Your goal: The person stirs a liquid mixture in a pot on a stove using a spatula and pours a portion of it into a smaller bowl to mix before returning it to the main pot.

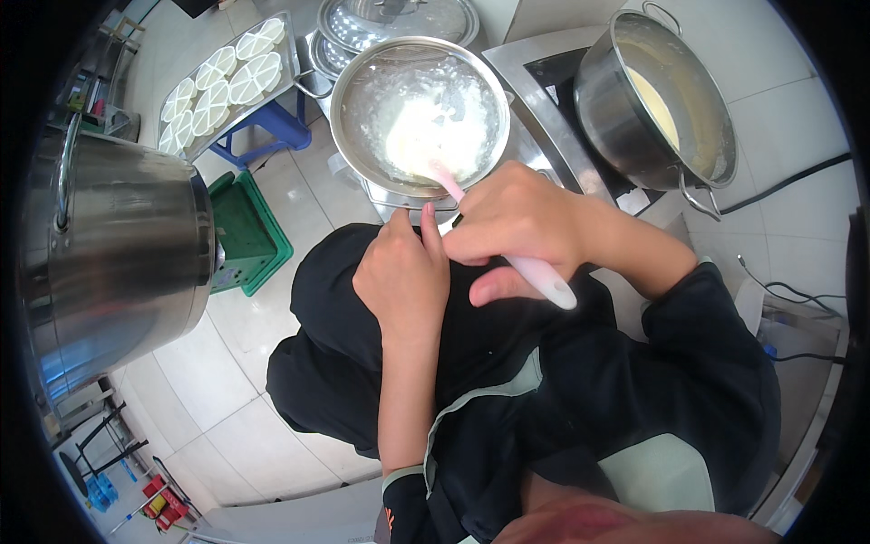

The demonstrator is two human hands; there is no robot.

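A wide round metal sieve (350, 146) with a steel rim holds a wet, lumpy white mixture. My right hand (527, 221) grips the handle of a pink spatula (445, 178), whose far end dips into the mixture by the near rim. Beside it, at the near side of the sieve, my left hand (404, 265) is curled with its thumb pointing forward; it seems to hold a metal handle of the sieve or of a pot beneath, though the fingers are hidden. Whatever lies under the sieve is mostly covered.
Right of the sieve, a deep steel pot (598, 115) with pale yellow batter stands tilted on a cooktop. Far left is a large steel pot (129, 251), near a green bin (272, 238). A metal tray (289, 61) of white fan-sectioned moulds rests on a blue stool (285, 126). Steel lids (435, 20) lie behind.
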